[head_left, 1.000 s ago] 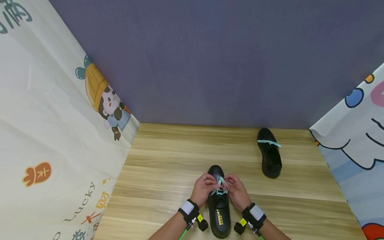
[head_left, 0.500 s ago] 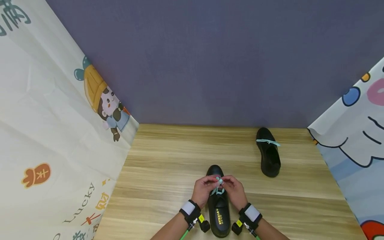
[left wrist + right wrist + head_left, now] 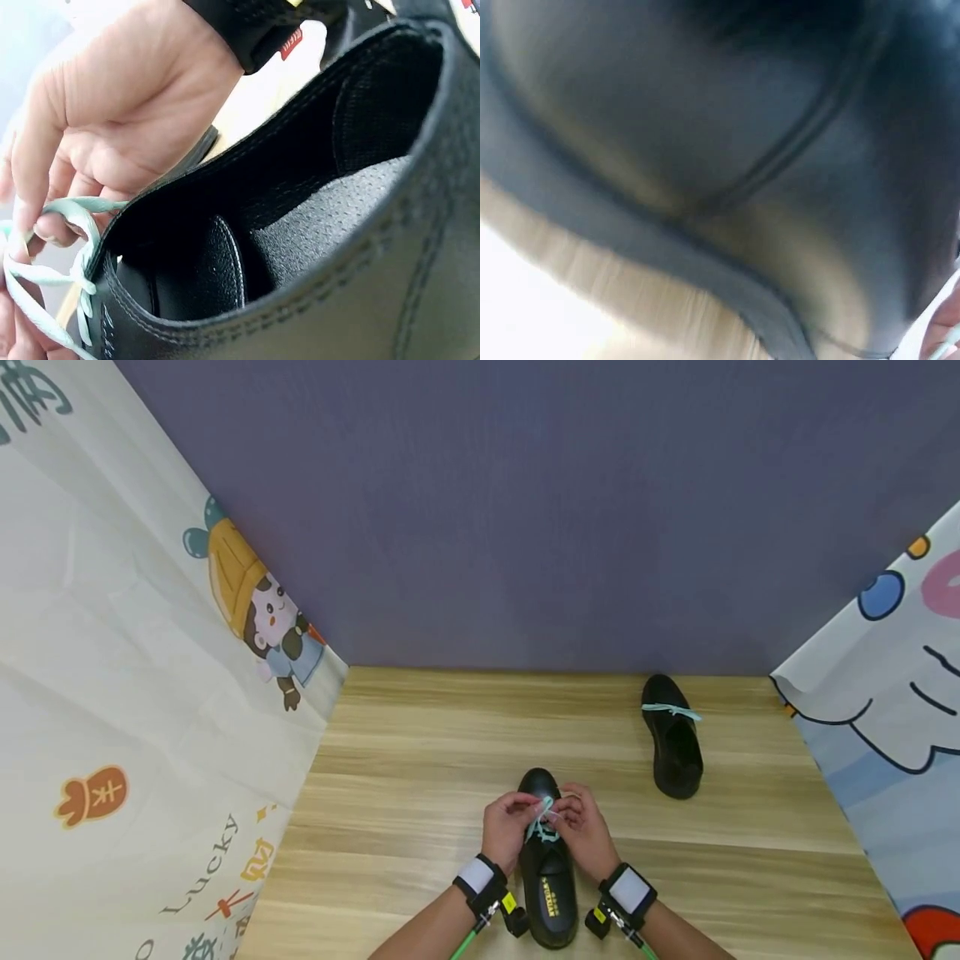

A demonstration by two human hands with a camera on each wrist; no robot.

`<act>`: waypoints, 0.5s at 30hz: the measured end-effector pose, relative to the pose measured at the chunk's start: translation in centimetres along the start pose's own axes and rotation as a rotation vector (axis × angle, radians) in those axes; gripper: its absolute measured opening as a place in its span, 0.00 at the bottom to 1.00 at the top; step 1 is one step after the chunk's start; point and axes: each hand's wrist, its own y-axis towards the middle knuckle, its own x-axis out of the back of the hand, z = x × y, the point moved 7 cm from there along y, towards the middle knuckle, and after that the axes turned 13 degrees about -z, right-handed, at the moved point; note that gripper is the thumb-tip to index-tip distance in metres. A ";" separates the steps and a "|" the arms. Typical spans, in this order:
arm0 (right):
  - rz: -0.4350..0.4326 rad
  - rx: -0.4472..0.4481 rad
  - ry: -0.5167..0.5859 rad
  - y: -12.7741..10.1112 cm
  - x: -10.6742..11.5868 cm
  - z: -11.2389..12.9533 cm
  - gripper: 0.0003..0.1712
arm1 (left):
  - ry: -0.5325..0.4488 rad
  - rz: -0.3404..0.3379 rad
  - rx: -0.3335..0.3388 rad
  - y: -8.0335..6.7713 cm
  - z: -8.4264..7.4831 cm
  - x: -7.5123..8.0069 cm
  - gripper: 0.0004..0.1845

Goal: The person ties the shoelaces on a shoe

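A black lace-up shoe [image 3: 548, 881] stands toe away from me, between my two hands. Its mint-green shoelace [image 3: 84, 217] runs through the eyelets, with a loop standing up between my fingers. My left hand [image 3: 506, 828] pinches the lace from the left side, thumb and index finger together in the left wrist view. From the other side my right hand [image 3: 590, 835] pinches the lace close to those fingertips, its other fingers bent. The right wrist view is mostly the shoe's blurred side [image 3: 705, 135], with a bit of the fingers [image 3: 946, 319] at the lower right corner.
A second black shoe [image 3: 677, 752], its mint lace lying across the front, stands back right near the dark blue-grey panel [image 3: 555, 518]. Wood-grain surface [image 3: 420, 735] lies underneath. Printed white cloths hang at left [image 3: 150, 693] and right [image 3: 892, 693].
My fingertips came together over the lace, then shifted slightly, with the right fingers now raised a little. The lace loop between them has changed shape. Both shoes stay in place.
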 end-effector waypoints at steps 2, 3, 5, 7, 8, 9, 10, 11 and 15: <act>0.016 0.105 -0.073 0.0 0.0 0.4 0.24 | 0.031 -0.020 -0.013 0.0 -0.2 0.0 0.06; 0.016 0.160 -0.121 0.0 0.0 0.6 0.24 | 0.043 -0.025 -0.013 0.0 -0.3 0.0 0.06; 0.002 0.257 -0.240 -0.1 0.0 1.1 0.22 | 0.081 -0.034 -0.031 0.0 -0.4 0.1 0.05; -0.018 0.305 -0.347 -0.2 0.1 1.4 0.19 | 0.115 -0.035 -0.047 -0.1 -0.5 0.1 0.05; -0.027 0.309 -0.389 -0.2 0.0 1.5 0.19 | 0.129 -0.033 -0.056 -0.1 -0.4 0.1 0.04; -0.031 0.302 -0.420 -0.2 0.0 1.5 0.18 | 0.138 -0.033 -0.060 -0.1 -0.4 0.1 0.04; -0.031 0.285 -0.445 -0.2 0.0 1.5 0.17 | 0.143 -0.028 -0.069 -0.1 -0.4 0.1 0.04; -0.031 0.262 -0.466 -0.1 0.0 1.5 0.16 | 0.144 -0.022 -0.076 -0.2 -0.4 0.1 0.04; -0.003 0.147 -0.521 0.1 -0.2 1.5 0.13 | 0.167 0.001 -0.117 -0.3 -0.6 0.0 0.04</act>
